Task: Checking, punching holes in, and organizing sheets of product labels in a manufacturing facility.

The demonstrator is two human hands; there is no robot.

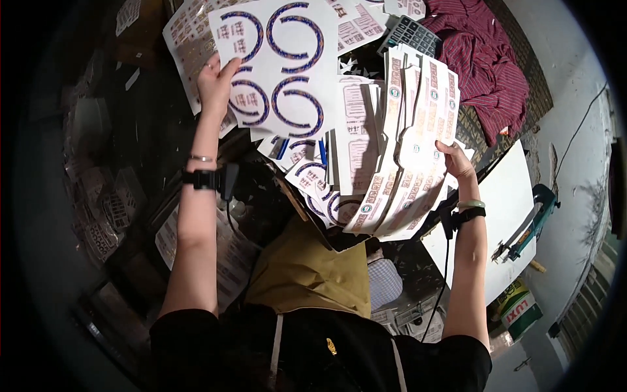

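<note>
Our left hand [214, 83] is raised and closed on the left edge of a white printed sheet [277, 65], thumb in front and fingers behind. The sheet carries four large blue and gold rings with small labels inside them, and it stands nearly upright in front of us. Behind that hand, further sheets of small gold labels [186, 39] fan out to the left.

Our right hand [457, 163] is closed around the right edge of a thick, curved stack of die-cut cards [411, 150], white with orange and gold printing and small round marks. The stack bows downward and to the left from that hand, its lower end hanging near our lap.

Between our two hands lie more loose sheets: pink-printed label sheets [356, 140] just left of the stack, and ring-printed sheets [313, 183] below the held sheet. All of these pile up on the dark desk [130, 117], which is cluttered at our left with small packets.

Beyond our right hand sit a grey calculator [411, 36] and a crumpled red striped cloth [486, 59]. To the right of that hand lies a white board [509, 196] with a teal-handled tool [532, 225] at its edge. An olive apron [307, 274] covers our lap below both hands.
</note>
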